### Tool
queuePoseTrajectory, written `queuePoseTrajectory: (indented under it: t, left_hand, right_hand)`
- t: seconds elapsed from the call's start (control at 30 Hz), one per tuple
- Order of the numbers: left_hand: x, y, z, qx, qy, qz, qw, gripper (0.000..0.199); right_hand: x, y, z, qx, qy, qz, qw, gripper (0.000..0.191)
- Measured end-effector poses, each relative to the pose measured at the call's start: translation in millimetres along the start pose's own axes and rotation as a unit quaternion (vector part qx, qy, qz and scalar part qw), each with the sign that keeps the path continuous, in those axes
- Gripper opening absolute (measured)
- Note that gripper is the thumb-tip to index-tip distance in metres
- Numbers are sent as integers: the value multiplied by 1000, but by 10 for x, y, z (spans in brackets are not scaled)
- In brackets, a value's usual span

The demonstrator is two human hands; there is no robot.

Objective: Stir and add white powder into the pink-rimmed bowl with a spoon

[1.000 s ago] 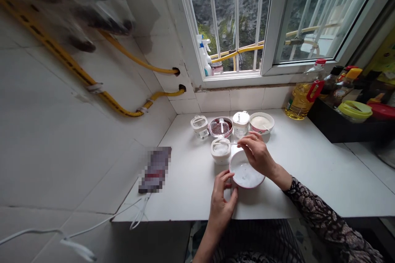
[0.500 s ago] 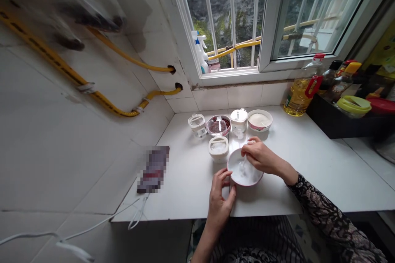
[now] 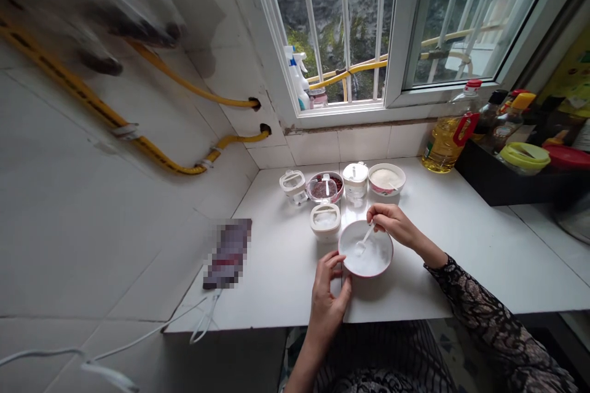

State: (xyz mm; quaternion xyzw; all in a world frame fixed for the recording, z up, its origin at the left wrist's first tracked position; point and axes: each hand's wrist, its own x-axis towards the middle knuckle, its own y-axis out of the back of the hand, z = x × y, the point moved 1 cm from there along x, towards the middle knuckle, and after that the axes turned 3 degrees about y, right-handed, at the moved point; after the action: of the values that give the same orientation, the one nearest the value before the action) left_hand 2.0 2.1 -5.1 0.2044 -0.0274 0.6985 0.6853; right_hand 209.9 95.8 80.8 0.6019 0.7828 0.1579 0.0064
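My right hand (image 3: 391,223) pinches the handle of a small white spoon (image 3: 366,238) over a pink-rimmed bowl (image 3: 378,263). The spoon's head rests in the white, grainy contents near the bowl's middle. At the bowl's left edge is my left hand (image 3: 328,295), its fingertips on the rim and its thumb low against the side. Just behind the bowl on the left stands a lidded container (image 3: 325,224) with white contents. Farther back are a clear container (image 3: 294,187), a bowl of dark red contents (image 3: 340,184), a white-lidded jar (image 3: 355,181) and a bowl of pale grains (image 3: 387,179).
A large oil bottle (image 3: 445,138) and a black box (image 3: 502,179) of bottles and lidded tubs stand at the back right. At the left, a pixelated dark object (image 3: 228,255) lies on the white counter (image 3: 281,295), with a white cable near the edge.
My right hand has shifted slightly back and to the right, tilting the spoon so that more of it shows. My left hand stays at the bowl's edge.
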Motion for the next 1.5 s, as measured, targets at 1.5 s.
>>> queuePoseTrajectory:
  t: [1.5]
  left_hand:
    - [-1,1,10,-3,6,0,1000,30]
  right_hand:
    - [-24,3,-59,-224,196,48,953,18]
